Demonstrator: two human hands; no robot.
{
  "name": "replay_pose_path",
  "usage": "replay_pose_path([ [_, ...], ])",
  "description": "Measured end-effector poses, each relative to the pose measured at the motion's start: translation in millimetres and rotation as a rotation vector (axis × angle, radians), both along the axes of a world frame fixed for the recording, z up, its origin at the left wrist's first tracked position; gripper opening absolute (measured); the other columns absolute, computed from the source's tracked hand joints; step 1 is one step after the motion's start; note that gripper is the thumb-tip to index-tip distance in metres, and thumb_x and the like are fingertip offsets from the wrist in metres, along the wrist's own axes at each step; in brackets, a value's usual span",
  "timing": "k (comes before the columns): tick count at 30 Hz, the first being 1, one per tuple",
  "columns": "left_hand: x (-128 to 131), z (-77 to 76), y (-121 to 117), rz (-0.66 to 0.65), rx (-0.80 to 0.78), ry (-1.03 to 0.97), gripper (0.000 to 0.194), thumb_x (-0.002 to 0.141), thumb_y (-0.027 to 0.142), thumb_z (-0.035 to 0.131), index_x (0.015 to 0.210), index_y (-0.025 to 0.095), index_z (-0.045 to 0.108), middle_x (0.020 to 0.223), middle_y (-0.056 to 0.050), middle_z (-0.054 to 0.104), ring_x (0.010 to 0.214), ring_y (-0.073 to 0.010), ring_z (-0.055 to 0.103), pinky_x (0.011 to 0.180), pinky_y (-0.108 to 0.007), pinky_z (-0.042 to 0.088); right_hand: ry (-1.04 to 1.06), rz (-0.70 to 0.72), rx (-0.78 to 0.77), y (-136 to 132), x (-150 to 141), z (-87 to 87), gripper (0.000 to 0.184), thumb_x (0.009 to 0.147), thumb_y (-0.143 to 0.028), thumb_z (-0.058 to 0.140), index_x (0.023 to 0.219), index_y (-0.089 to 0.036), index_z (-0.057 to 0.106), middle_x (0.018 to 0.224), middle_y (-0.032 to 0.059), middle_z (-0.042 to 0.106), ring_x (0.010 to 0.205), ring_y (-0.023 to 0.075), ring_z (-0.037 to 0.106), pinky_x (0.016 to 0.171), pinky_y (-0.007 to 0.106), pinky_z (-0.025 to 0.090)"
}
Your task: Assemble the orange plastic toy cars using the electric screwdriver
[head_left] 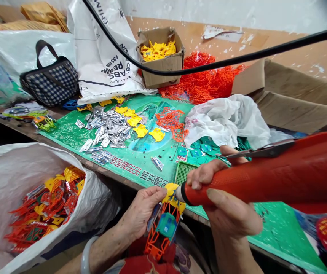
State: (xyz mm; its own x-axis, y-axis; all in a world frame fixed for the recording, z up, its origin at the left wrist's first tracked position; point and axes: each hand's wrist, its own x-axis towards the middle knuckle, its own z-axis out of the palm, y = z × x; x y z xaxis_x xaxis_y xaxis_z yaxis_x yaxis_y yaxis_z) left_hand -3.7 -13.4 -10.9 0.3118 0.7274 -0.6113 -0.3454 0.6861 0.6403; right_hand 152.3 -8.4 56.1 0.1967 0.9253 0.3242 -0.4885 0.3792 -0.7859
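My left hand [139, 209] pinches the upper end of a toy car body [167, 224], made of an orange lattice frame with a green block in the middle and a yellow piece on top. Wrapped around a red electric screwdriver [271, 177], my right hand [232, 213] holds it level from the right. The screwdriver's metal tip meets the yellow piece; the bit's end and any screw are hidden. Just beyond my hands, a small green basket [184, 172] stands near the table edge, beside loose green pieces [200, 150].
On the green-covered table [134, 171] lie silver pieces [109, 127], yellow parts [140, 130] and orange frames [170, 120]. An open white sack [100, 190] of assembled toys stands at left. A black cable [209, 67] crosses overhead. Cardboard boxes [163, 74] and a checked bag [50, 82] stand behind.
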Motion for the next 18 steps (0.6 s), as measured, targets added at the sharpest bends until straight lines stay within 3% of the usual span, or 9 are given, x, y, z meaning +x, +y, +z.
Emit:
replay_pose_path([
  [6, 0.9, -3.3, -2.1, -0.001, -0.016, 0.018, 0.039, 0.055, 0.043, 0.090, 0.068, 0.013, 0.070, 0.051, 0.002, 0.062, 0.044, -0.0090, 0.052, 0.046, -0.020, 0.039, -0.219, -0.029, -0.004, -8.5, -4.8, -1.8, 0.055, 0.078, -0.027, 0.076, 0.125, -0.037, 0.051, 0.076, -0.0062, 0.062, 0.063, 0.0161, 0.059, 0.067, 0.037, 0.053],
  [10, 3.1, -3.7, -2.4, 0.016, -0.033, 0.074, 0.042, 0.049, 0.045, 0.092, 0.063, 0.013, 0.069, 0.049, 0.001, 0.062, 0.041, -0.0090, 0.051, 0.043, -0.020, 0.039, -0.356, -0.060, -0.100, -14.5, -6.4, -5.4, 0.040, 0.075, -0.022, 0.077, 0.108, -0.031, 0.056, 0.073, -0.0067, 0.061, 0.063, 0.0169, 0.060, 0.071, 0.038, 0.054],
  [14, 3.1, -2.6, -2.3, 0.017, -0.045, 0.058, 0.041, 0.047, 0.043, 0.093, 0.062, 0.013, 0.068, 0.048, 0.001, 0.062, 0.041, -0.0093, 0.051, 0.043, -0.020, 0.040, -0.371, -0.003, -0.124, -14.6, -4.6, -10.8, 0.019, 0.076, -0.019, 0.072, 0.086, -0.026, 0.058, 0.071, -0.0046, 0.060, 0.067, 0.0171, 0.061, 0.072, 0.037, 0.053],
  [18, 2.0, -3.0, -4.0, 0.033, -0.037, 0.037, 0.041, 0.050, 0.042, 0.093, 0.066, 0.012, 0.070, 0.051, 0.000, 0.065, 0.043, -0.0103, 0.053, 0.046, -0.021, 0.043, -0.326, -0.061, -0.069, -14.7, -10.1, -14.9, 0.025, 0.076, -0.020, 0.070, 0.096, -0.027, 0.056, 0.074, -0.0050, 0.058, 0.066, 0.0156, 0.059, 0.072, 0.036, 0.052],
])
